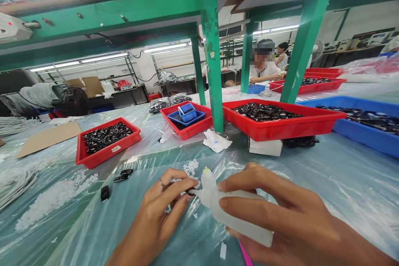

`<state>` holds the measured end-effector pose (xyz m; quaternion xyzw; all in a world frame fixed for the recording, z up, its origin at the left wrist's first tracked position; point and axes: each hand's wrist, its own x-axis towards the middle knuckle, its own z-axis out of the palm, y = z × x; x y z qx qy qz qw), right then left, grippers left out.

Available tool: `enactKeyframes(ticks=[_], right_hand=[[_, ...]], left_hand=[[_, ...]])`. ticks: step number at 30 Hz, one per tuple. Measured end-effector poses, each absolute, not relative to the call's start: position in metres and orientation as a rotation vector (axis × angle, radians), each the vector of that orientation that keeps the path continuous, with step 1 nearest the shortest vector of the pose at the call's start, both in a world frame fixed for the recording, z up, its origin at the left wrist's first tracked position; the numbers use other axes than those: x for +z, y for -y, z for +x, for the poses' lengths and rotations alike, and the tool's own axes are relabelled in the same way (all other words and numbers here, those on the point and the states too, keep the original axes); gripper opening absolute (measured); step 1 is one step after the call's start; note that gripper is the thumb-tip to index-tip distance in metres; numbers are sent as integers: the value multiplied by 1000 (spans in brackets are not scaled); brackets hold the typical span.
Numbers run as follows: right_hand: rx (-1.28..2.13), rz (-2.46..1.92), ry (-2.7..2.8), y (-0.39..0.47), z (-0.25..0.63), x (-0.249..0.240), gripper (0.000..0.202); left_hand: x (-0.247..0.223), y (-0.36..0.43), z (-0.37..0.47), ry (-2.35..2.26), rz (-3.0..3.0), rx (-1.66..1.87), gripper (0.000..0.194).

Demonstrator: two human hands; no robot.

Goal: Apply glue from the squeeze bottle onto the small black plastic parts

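My right hand (289, 220) is closed around a soft white bottle (230, 212), thumb along its top, fingers under it, the yellow-tipped nozzle (206, 171) pointing up and left. My left hand (162, 212) pinches a small black part (190, 192) between thumb and fingertips, held right against the bottle's neck; the other fingers are curled loosely, a ring on one. Both hands hover low over the plastic sheet (343, 183) that covers the table, close to its near edge.

Just left of my left hand the sheet holds one black part (104, 193) and a pair more (123, 175) beyond it, with a drift of white scraps (56, 195) further left. Between these and my hands is bare sheet. To my right the sheet runs bare and wide up to the trays.

Past the hands lies a crumpled white wipe (216, 140) at the foot of a green post (212, 50). Left of it a red tray (107, 145) of black parts sits near a cardboard sheet (46, 137). Against the post stands a second red tray (187, 126) holding blue baskets (187, 113). Right of the post a big red tray (280, 126) rests on a white box (264, 146), its rim overhanging, and a blue tray (364, 131) sits just beside it. Far back a person (264, 66) sits at another red tray (308, 85).
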<state>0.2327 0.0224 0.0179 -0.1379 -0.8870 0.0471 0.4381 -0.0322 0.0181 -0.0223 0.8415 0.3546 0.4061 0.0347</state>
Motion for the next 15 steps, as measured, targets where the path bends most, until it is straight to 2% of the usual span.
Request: enactKeyframes(ticks=[15], right_hand=[[42,-368,2209,-22,234,18,31]], left_hand=[[-20,-17,-32,-1108,2596,1257,36]])
